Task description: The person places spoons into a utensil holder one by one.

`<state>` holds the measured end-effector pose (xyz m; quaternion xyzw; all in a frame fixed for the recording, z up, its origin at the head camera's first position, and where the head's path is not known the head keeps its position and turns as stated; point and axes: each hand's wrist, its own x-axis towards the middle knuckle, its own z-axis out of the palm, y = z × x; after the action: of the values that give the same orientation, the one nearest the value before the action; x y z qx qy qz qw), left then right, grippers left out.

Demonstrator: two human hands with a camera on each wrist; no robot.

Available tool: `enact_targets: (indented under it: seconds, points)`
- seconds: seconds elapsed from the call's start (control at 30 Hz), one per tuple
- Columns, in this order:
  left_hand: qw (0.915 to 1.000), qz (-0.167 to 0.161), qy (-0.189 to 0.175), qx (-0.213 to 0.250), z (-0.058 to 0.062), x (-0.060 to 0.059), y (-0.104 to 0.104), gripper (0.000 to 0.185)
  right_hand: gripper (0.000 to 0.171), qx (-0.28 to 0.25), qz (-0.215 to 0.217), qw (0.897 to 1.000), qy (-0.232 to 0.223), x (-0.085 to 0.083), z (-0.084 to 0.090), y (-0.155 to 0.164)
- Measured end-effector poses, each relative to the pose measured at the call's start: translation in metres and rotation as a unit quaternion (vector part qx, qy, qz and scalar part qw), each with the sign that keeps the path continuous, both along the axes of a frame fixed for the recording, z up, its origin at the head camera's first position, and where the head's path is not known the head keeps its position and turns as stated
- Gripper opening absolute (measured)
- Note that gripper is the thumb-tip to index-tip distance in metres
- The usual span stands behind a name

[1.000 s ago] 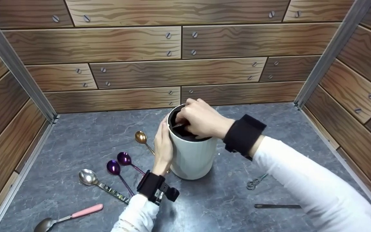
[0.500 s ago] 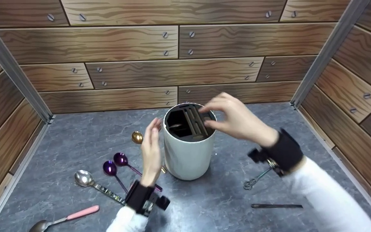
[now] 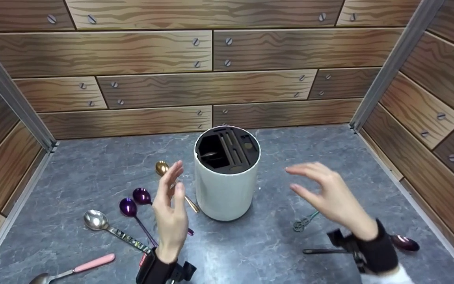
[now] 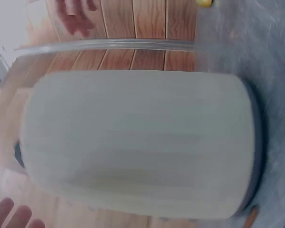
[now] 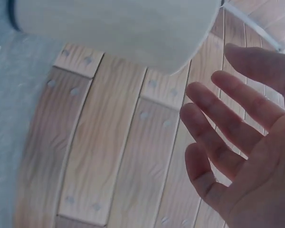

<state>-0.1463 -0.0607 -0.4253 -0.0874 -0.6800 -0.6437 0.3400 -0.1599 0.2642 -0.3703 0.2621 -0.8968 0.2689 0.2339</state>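
Note:
A white cylindrical utensil holder (image 3: 225, 195) stands upright on the grey surface, its black slotted insert (image 3: 235, 167) facing up. Inside the wide left opening, a dark spoon-like piece (image 3: 210, 154) shows faintly. My left hand (image 3: 170, 221) is held apart from the holder on its left, fingers raised and extended, in front of a gold spoon (image 3: 189, 202). To the holder's right my right hand (image 3: 331, 195) hovers with thumb and fingers spread, nothing between them. The right wrist view shows that hand's relaxed fingers (image 5: 218, 114) below the holder's white wall.
Left of the holder lie two purple spoons (image 3: 127, 207), a silver spoon with a patterned handle (image 3: 96, 219) and a pink-handled spoon (image 3: 94, 263). On the right are an ornate green handle (image 3: 300, 225), a dark flat handle (image 3: 323, 251) and a dark red spoon bowl (image 3: 404, 242). Wood-patterned walls (image 3: 152, 90) enclose the surface.
My right hand has come up out of the holder and moved right and toward me. The left hand has let go of the holder's side and drawn back left.

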Motion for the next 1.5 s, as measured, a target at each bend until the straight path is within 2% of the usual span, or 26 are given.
enact_targets:
  seconds: [0.17, 0.3, 0.47, 0.57, 0.7, 0.8, 0.9, 1.1, 1.33, 1.5]
  points:
    - [0.994, 0.021, 0.076, -0.076, 0.007, 0.01, 0.005, 0.041, 0.038, -0.001, -0.04, 0.999, -0.02, 0.009, -0.026, 0.019]
    - [0.9873, 0.024, 0.103, -0.119, 0.009, 0.016, 0.008, 0.04, 0.039, 0.01, -0.07, 0.997, -0.031, 0.008, -0.036, 0.033]
    - [0.9784, 0.0, 0.134, -0.158, 0.006, 0.019, 0.016, 0.038, 0.039, 0.025, -0.093, 0.995, -0.038, 0.003, -0.041, 0.05]
    - [0.9727, -0.021, 0.14, -0.184, 0.002, 0.021, 0.025, 0.036, 0.037, 0.034, -0.097, 0.993, -0.056, 0.001, -0.044, 0.058]
    - [0.9633, -0.044, 0.125, -0.234, -0.002, 0.025, 0.039, 0.033, 0.037, 0.042, -0.1, 0.99, -0.086, -0.003, -0.048, 0.067]
    - [0.9518, -0.052, 0.111, -0.281, -0.008, 0.027, 0.051, 0.031, 0.038, 0.054, -0.101, 0.988, -0.104, -0.005, -0.05, 0.071]
    - [0.9359, -0.063, 0.088, -0.335, -0.012, 0.027, 0.066, 0.03, 0.039, 0.069, -0.105, 0.985, -0.119, -0.007, -0.052, 0.075]
    - [0.8884, -0.113, 0.023, -0.444, -0.02, 0.022, 0.098, 0.027, 0.035, 0.112, -0.1, 0.98, -0.131, -0.015, -0.063, 0.087]
    - [0.8473, -0.163, -0.046, -0.503, -0.033, 0.009, 0.134, 0.026, 0.032, 0.144, -0.085, 0.973, -0.157, -0.023, -0.082, 0.099]
    - [0.8139, -0.172, -0.078, -0.549, -0.045, 0.001, 0.157, 0.026, 0.033, 0.17, -0.094, 0.967, -0.165, -0.026, -0.09, 0.101]
